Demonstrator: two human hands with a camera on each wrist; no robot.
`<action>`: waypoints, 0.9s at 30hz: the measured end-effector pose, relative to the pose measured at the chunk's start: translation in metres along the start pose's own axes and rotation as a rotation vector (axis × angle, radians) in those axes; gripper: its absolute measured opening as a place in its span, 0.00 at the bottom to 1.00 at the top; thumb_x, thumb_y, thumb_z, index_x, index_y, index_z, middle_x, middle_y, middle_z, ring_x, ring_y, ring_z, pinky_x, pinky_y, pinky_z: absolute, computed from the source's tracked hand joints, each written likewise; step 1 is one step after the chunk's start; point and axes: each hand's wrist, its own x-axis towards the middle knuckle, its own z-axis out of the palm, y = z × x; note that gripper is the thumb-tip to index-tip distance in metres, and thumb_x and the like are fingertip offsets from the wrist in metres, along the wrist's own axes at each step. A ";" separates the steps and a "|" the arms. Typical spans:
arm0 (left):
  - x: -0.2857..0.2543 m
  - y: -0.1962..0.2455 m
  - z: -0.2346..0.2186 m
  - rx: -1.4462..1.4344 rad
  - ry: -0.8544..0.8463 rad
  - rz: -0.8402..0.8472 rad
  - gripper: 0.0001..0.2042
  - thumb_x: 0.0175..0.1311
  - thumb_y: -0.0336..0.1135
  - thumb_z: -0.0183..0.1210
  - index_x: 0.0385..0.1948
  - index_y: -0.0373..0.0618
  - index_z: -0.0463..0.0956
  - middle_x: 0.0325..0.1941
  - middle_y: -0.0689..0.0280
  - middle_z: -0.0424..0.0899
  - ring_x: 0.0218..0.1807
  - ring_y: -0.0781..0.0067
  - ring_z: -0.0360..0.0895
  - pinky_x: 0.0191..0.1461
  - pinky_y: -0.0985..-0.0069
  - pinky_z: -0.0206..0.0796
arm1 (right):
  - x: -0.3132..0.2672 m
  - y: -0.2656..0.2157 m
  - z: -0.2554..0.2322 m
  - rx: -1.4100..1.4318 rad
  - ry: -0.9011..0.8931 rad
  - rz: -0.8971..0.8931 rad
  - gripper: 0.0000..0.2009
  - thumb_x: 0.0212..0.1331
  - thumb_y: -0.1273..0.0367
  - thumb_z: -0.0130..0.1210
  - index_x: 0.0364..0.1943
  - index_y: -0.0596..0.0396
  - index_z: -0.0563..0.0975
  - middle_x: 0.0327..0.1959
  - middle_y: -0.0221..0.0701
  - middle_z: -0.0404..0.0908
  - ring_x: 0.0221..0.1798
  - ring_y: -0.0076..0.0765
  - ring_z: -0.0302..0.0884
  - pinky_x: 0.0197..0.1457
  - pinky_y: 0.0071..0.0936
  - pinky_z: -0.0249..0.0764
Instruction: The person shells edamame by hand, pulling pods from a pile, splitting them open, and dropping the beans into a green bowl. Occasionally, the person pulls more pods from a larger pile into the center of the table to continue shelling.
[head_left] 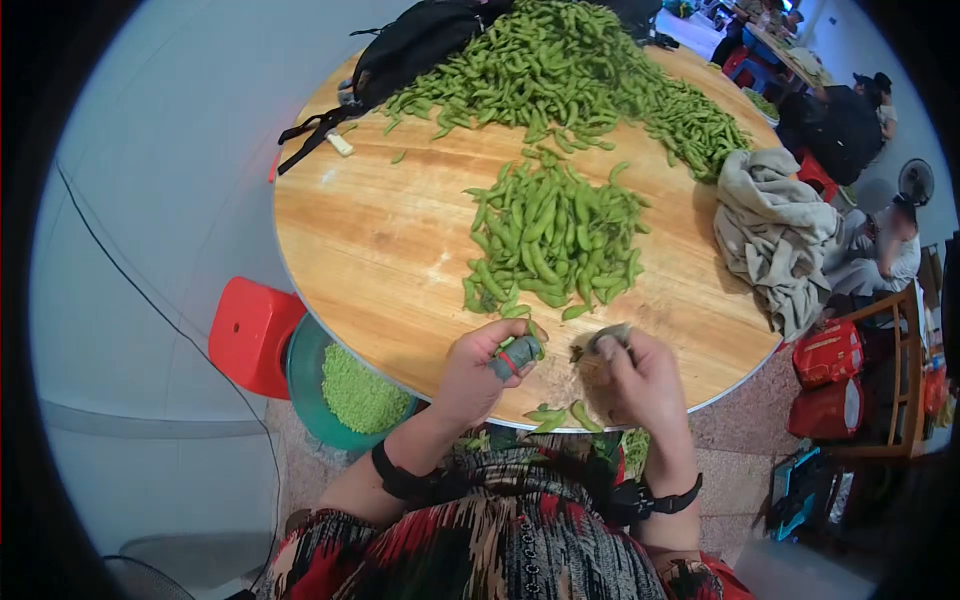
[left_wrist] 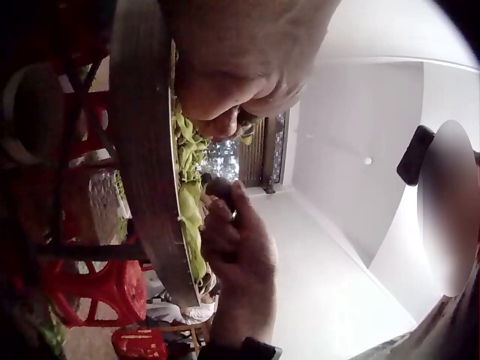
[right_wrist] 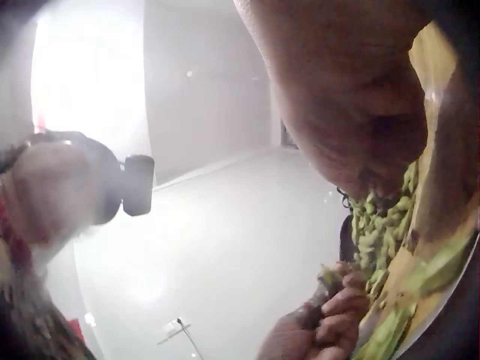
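Observation:
My left hand (head_left: 478, 372) is at the near table edge and grips a green edamame pod (head_left: 536, 328) between thumb and fingers. A grey wrap (head_left: 516, 356) with a red band covers the thumb of this hand. To its right my right hand (head_left: 645, 378) is held over the table edge, fingers curled, a grey cover (head_left: 610, 338) on a digit; no pod shows in it. Beyond both hands lies a small heap of edamame pods (head_left: 555, 235). Several loose pods (head_left: 548, 418) rest at the near edge, between the hands.
A large pod pile (head_left: 560, 65) covers the table's far side, beside a black bag (head_left: 420, 50). A grey cloth (head_left: 775, 225) hangs over the right edge. Below left, a green basin (head_left: 305, 385) of shelled beans (head_left: 362, 392) stands by a red stool (head_left: 250, 335). People sit at right.

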 end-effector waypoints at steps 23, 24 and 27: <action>-0.002 -0.011 0.023 -0.202 -0.018 -0.115 0.10 0.57 0.20 0.50 0.39 0.44 0.71 0.33 0.67 0.77 0.24 0.87 0.66 0.21 0.91 0.53 | -0.021 -0.003 0.016 0.146 -0.076 -0.034 0.10 0.60 0.70 0.50 0.25 0.62 0.70 0.17 0.28 0.73 0.21 0.20 0.66 0.25 0.21 0.65; -0.004 -0.010 0.026 -0.138 -0.011 -0.093 0.08 0.58 0.21 0.48 0.37 0.45 0.71 0.32 0.67 0.77 0.24 0.87 0.66 0.20 0.91 0.51 | -0.022 -0.002 0.015 0.148 -0.074 -0.030 0.10 0.60 0.70 0.50 0.25 0.62 0.70 0.17 0.28 0.73 0.21 0.20 0.66 0.25 0.21 0.65; -0.004 -0.005 0.030 -0.140 0.034 -0.074 0.07 0.58 0.22 0.48 0.35 0.45 0.70 0.32 0.67 0.77 0.24 0.87 0.66 0.20 0.92 0.49 | -0.024 0.001 0.010 0.320 -0.196 0.009 0.13 0.64 0.66 0.44 0.25 0.60 0.71 0.16 0.24 0.70 0.20 0.19 0.63 0.23 0.18 0.61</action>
